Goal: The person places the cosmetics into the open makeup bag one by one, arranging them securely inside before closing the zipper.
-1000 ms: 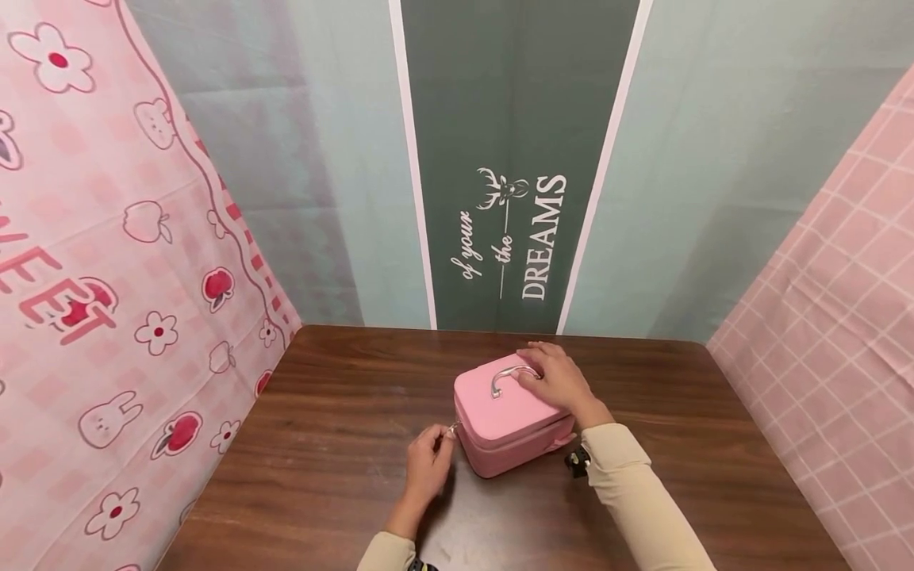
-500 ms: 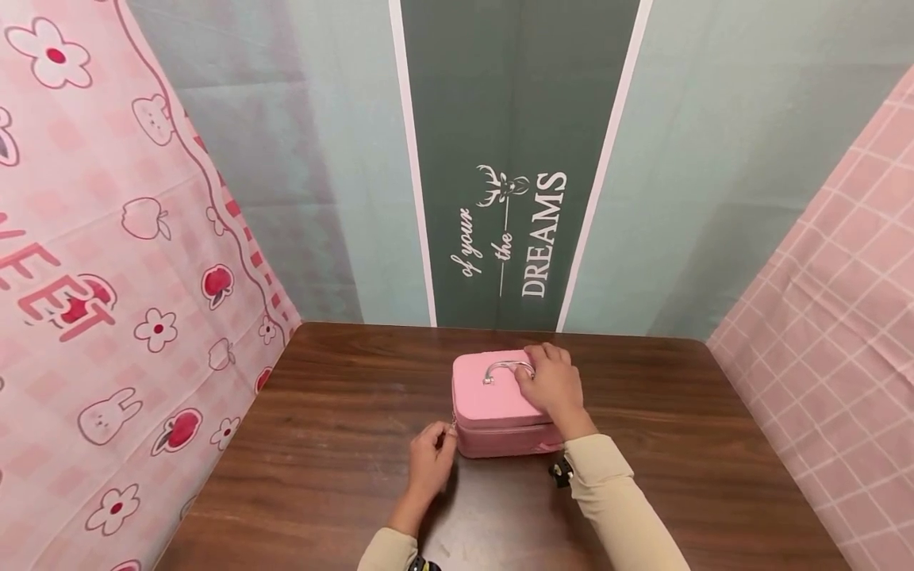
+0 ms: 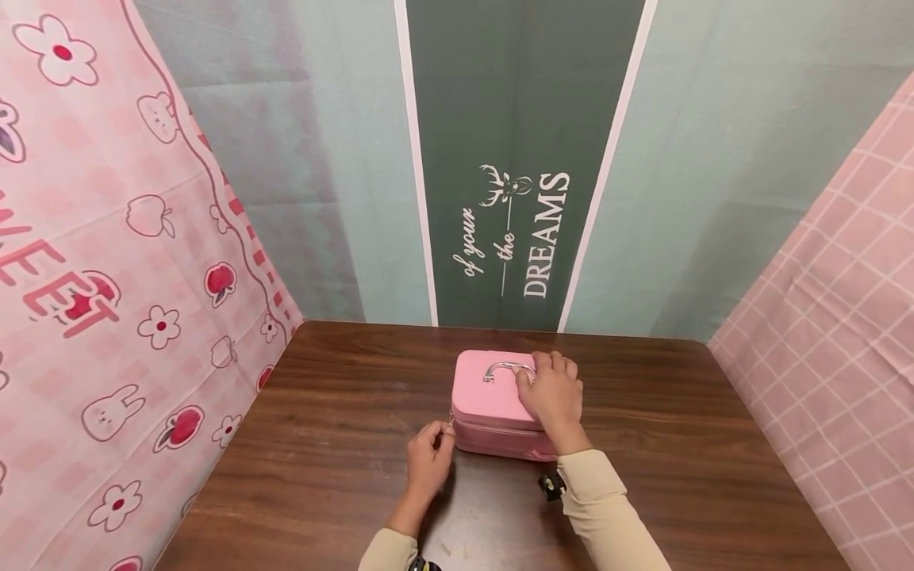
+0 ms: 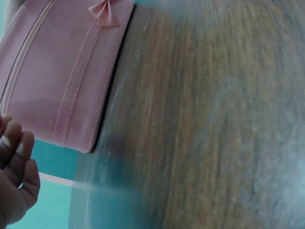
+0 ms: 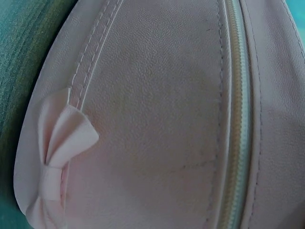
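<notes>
A pink vanity case [image 3: 496, 404] with a silver handle [image 3: 503, 366] on its lid stands on the table. My left hand [image 3: 428, 464] is at the case's left front corner, thumb and forefinger pinching the small zipper pull [image 3: 451, 422]. In the left wrist view, the curled fingers [image 4: 21, 152] are beside the end of the zipper [image 4: 21, 57]. My right hand [image 3: 557, 396] rests on the right part of the lid, its thumb by the handle. The right wrist view shows the front's zipper teeth [image 5: 238, 119] meshed and a pink bow [image 5: 57, 152] low on the case; that hand is out of view there.
The brown wooden table [image 3: 343, 420] extends around the case. A green and teal printed cloth [image 3: 507, 95] hangs behind its far edge. Pink patterned cloths hang at the left [image 3: 178, 341] and right [image 3: 835, 317].
The case has turned clockwise, so its front now faces me more squarely. My right hand has moved along with it; my left hand has stayed nearly in place at the zipper pull.
</notes>
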Action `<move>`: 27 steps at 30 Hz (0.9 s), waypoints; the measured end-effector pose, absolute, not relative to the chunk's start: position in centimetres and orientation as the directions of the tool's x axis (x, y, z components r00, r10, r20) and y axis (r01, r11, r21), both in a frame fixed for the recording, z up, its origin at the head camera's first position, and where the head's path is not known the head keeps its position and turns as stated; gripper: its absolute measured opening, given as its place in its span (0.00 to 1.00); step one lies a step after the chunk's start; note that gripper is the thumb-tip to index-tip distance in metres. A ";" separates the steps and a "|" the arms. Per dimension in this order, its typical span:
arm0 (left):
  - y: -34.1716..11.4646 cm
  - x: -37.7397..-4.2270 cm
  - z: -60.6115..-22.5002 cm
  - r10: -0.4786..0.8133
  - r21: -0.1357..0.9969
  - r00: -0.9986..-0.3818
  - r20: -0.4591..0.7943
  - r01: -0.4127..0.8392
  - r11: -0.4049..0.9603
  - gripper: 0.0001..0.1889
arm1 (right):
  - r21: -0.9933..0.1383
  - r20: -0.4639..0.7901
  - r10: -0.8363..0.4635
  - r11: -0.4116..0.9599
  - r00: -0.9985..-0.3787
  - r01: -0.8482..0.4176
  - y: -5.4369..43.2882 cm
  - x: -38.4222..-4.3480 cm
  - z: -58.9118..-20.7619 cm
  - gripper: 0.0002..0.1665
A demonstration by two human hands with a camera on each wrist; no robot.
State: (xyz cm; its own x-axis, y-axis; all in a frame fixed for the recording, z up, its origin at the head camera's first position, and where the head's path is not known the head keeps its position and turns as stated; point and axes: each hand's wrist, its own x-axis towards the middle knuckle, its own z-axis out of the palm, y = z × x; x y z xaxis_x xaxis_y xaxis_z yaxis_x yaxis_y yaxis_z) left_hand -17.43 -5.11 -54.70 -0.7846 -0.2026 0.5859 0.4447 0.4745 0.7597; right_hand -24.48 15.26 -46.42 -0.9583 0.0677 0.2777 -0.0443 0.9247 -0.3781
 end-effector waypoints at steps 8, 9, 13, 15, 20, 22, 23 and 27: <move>-5.5 -17.7 -54.8 -0.204 0.769 -0.786 0.583 0.452 0.452 0.09 | -0.350 0.286 0.050 0.935 -0.957 -0.055 15.2 -24.5 -46.1 0.31; -5.6 -17.8 -54.8 -0.206 0.770 -0.786 0.583 0.452 0.451 0.09 | -0.343 0.286 0.042 0.937 -0.957 -0.062 15.3 -24.6 -45.9 0.31; -5.8 -17.9 -54.9 -0.205 0.767 -0.781 0.590 0.462 0.446 0.10 | -0.317 0.311 -0.056 0.935 -0.949 -0.159 16.0 -25.3 -45.4 0.28; -5.9 -18.0 -54.9 -0.203 0.768 -0.784 0.587 0.459 0.447 0.10 | -0.316 0.340 -0.156 0.910 -0.927 -0.269 16.7 -26.1 -45.2 0.26; -6.1 -18.1 -55.1 -0.201 0.769 -0.784 0.587 0.462 0.442 0.10 | -0.367 0.346 -0.394 0.779 -0.852 -0.509 18.1 -28.3 -45.7 0.24; -6.1 -18.0 -55.1 -0.197 0.768 -0.784 0.588 0.466 0.440 0.10 | -0.405 0.329 -0.419 0.747 -0.846 -0.527 18.4 -28.8 -46.0 0.24; -6.1 -18.0 -55.0 -0.196 0.769 -0.785 0.587 0.465 0.439 0.10 | -0.425 0.321 -0.416 0.740 -0.851 -0.522 18.4 -28.9 -46.2 0.24; -6.0 -18.1 -55.1 -0.193 0.769 -0.787 0.586 0.466 0.437 0.10 | -0.465 0.322 -0.380 0.735 -0.867 -0.494 18.4 -28.9 -46.5 0.22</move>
State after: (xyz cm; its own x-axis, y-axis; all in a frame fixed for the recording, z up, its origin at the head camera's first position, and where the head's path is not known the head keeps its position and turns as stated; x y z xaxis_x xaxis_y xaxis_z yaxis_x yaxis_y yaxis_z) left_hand -18.06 -6.03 -55.08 -0.7868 -0.1928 0.5863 0.4660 0.4373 0.7692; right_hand -28.89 18.37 -46.50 -0.8674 -0.3797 0.3217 -0.4940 0.7349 -0.4646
